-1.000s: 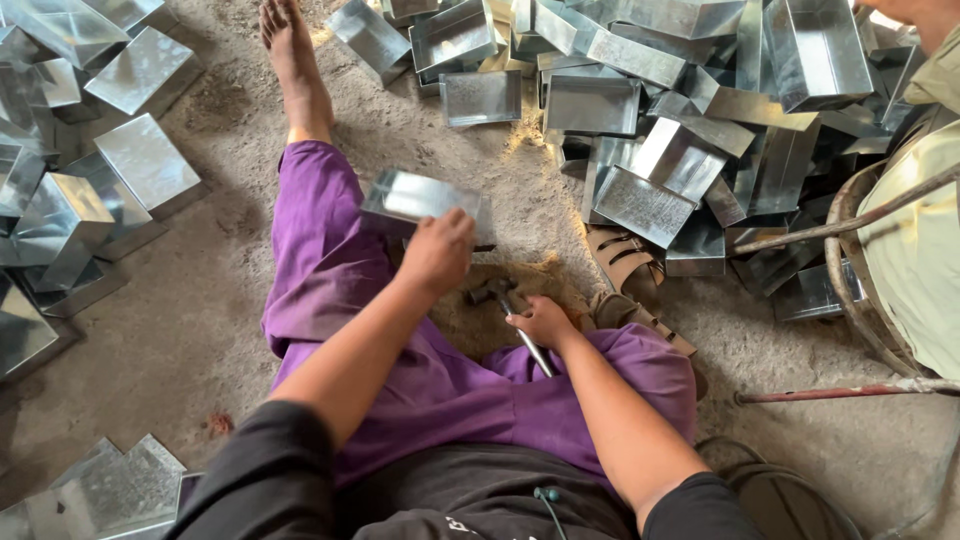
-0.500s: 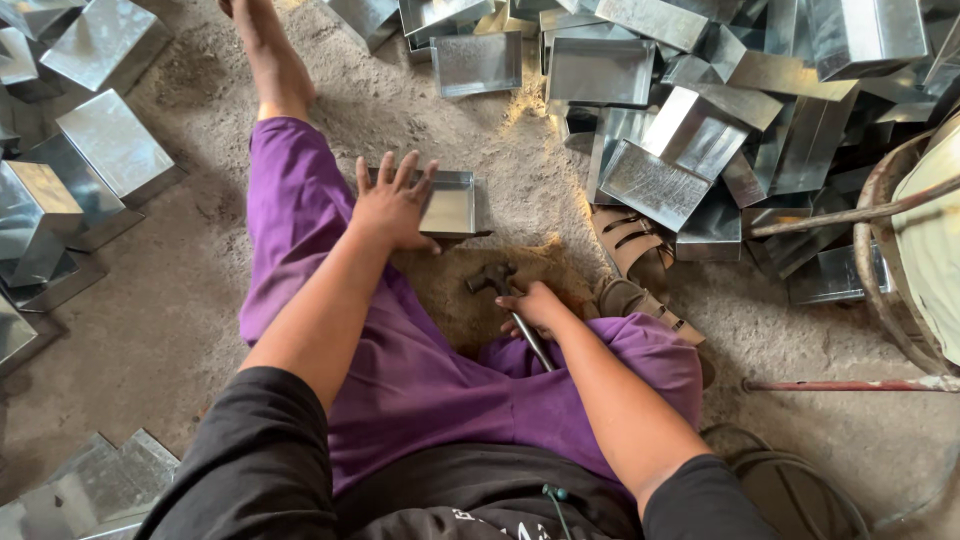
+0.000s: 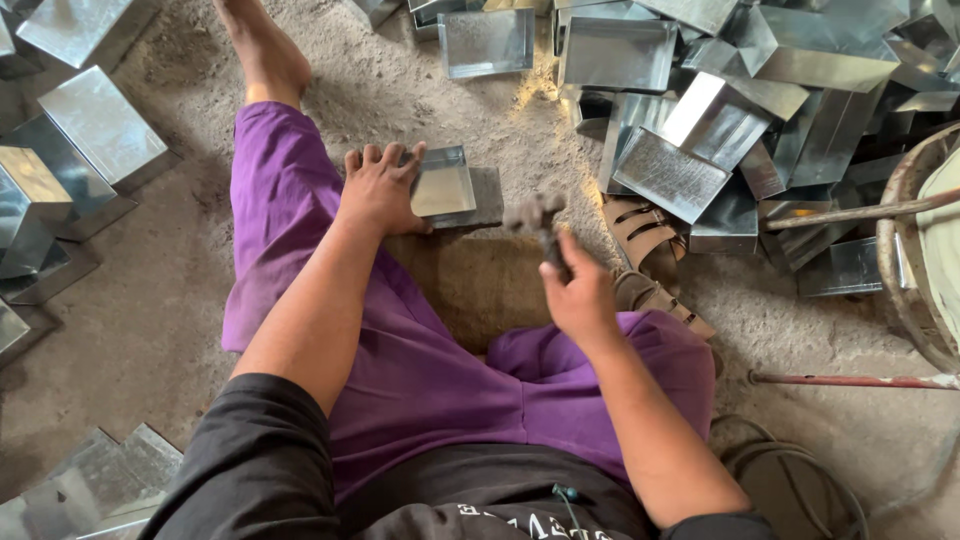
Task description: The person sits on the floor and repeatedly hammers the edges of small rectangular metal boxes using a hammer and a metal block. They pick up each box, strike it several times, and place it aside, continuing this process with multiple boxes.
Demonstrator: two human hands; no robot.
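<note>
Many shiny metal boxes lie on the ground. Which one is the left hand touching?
The small open rectangular sheet-metal tray just beyond the purple-clad knee. The left hand rests on its left edge; it lies alone on the dirt, while the others sit in piles farther away.

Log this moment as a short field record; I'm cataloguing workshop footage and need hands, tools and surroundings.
Left hand: palm down on a small sheet-metal tray
Right hand: gripping a hammer, head raised above the ground
Posture: seated on a dirt floor, purple trousers
Surroundings: heap of sheet-metal boxes, a pair of sandals
</note>
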